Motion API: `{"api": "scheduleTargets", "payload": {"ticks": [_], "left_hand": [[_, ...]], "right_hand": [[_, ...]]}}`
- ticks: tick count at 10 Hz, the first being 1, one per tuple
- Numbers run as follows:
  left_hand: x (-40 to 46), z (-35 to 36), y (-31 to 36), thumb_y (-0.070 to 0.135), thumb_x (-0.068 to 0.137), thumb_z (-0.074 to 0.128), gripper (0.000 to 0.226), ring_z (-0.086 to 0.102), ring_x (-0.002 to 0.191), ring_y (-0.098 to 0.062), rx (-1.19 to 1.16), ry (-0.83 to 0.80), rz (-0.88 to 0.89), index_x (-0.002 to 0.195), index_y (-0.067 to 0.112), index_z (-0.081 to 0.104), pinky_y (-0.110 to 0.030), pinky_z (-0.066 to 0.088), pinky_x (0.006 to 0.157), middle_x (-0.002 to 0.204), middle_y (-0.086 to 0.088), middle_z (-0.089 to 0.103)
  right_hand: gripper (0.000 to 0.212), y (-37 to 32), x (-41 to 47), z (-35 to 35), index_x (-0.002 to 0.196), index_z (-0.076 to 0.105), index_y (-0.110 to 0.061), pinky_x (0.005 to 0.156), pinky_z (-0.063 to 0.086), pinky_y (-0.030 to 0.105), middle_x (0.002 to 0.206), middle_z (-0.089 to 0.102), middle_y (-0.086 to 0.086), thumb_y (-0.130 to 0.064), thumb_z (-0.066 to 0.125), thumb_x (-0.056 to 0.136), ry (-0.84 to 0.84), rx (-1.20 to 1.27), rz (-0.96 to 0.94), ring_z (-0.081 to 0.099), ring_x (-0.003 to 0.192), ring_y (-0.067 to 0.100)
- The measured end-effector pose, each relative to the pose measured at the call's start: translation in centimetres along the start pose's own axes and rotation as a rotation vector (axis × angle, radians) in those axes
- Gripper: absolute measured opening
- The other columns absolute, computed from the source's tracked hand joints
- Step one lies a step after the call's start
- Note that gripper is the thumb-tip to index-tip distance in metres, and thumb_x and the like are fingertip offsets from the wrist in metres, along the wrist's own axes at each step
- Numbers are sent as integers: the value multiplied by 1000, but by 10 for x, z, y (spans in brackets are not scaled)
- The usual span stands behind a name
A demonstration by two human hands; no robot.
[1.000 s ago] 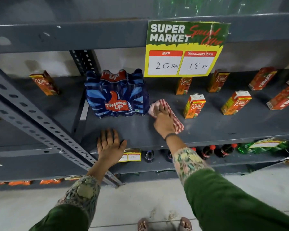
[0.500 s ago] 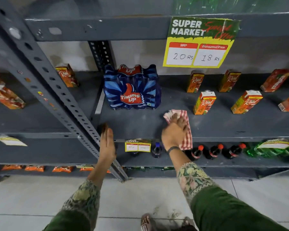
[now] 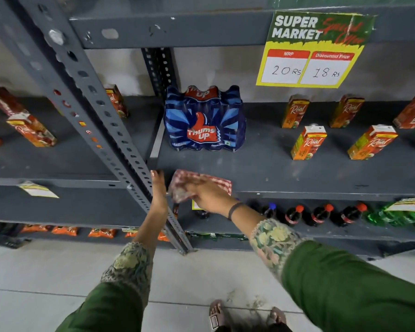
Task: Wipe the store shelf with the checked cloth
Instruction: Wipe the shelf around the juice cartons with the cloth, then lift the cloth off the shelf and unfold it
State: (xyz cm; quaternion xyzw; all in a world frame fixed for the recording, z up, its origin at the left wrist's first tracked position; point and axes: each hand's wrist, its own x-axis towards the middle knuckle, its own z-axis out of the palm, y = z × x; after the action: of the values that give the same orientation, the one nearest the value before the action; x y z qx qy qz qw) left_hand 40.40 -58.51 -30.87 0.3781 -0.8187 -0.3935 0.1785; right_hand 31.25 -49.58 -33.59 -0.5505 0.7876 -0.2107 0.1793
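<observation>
From the head camera I see my right hand [image 3: 207, 195] pressed flat on the checked cloth [image 3: 201, 184], fingers spread over it, at the front edge of the grey shelf [image 3: 297, 171]; the picture is blurred there, so I cannot tell whether the fingers pinch the fabric or only press on it. The cloth lies at about 6 o'clock from the blue Thums Up pack [image 3: 205, 118], near it but apart. My left hand [image 3: 158, 188] sits just at 9 o'clock of the cloth, fingers together and straight, edge-on against the shelf front beside the perforated upright post [image 3: 101, 111], holding nothing. Juice cartons [image 3: 308, 142] stand at 3 o'clock of the pack. A yellow price sign [image 3: 314, 50] hangs from the shelf above at 1 o'clock. Cola bottles [image 3: 319, 214] lie on the lower shelf.
</observation>
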Motion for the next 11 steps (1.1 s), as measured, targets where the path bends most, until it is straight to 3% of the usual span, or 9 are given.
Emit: {"api": "scheduleTargets", "payload": {"ticks": [1,2,3,5,7,8,9,10,11], "left_hand": [[4,11,-34,60,92,13,72,19,143,-23,76,-115,59,146,13,18,-40,12,117,156,-6,19],[-1,18,-52,46,97,24,63,13,145,-22,238,-217,24,146,8,17,-34,6,118,157,-10,15],[-1,29,-66,38,98,20,63,-3,146,-24,624,-286,193,146,2,4,-34,0,118,158,-15,2],[-4,31,-68,44,96,18,68,-5,146,-25,753,-253,243,146,4,-4,-37,0,118,158,-14,-5],[-5,34,-69,39,96,21,66,-4,146,-26,756,-242,241,147,3,-1,-39,2,120,158,-14,-2],[-7,33,-67,29,97,25,60,0,146,-25,675,-195,223,147,3,5,-39,4,121,158,-14,3],[-16,38,-59,17,96,29,53,3,146,-27,493,-82,195,145,-1,16,-42,3,120,156,-17,12],[-50,59,-33,22,99,26,47,16,144,-27,293,41,222,142,3,31,-41,11,119,152,-16,28],[-99,94,18,42,96,28,45,56,109,-3,-134,-212,102,124,17,52,-29,40,99,119,4,62]], "right_hand": [[49,5,-28,-8,126,59,-24,102,46,33,132,62,6,4,51,86,-56,150,21,61,115,26],[49,35,-51,-27,120,63,-18,95,53,41,119,68,11,9,46,82,407,38,364,66,95,28],[59,59,-66,-29,137,47,-16,113,35,37,146,45,9,5,47,81,519,-213,659,45,131,28],[48,34,-67,-21,126,60,-22,103,41,27,135,59,2,3,48,87,-24,152,140,55,121,14],[52,50,-55,-39,138,44,-12,113,33,41,144,46,12,4,43,88,368,-207,645,41,135,29],[52,23,-61,-13,134,50,-13,109,41,39,146,47,8,8,41,87,135,-220,266,48,130,27],[56,11,-86,-3,133,53,-21,98,52,35,136,57,4,9,46,87,136,357,122,66,108,26],[43,17,-117,-12,127,55,-5,82,55,24,106,70,7,10,49,87,579,1155,444,67,90,20],[34,41,-147,-29,116,56,-13,75,53,33,94,66,5,4,48,88,821,1781,595,63,83,21]]}}
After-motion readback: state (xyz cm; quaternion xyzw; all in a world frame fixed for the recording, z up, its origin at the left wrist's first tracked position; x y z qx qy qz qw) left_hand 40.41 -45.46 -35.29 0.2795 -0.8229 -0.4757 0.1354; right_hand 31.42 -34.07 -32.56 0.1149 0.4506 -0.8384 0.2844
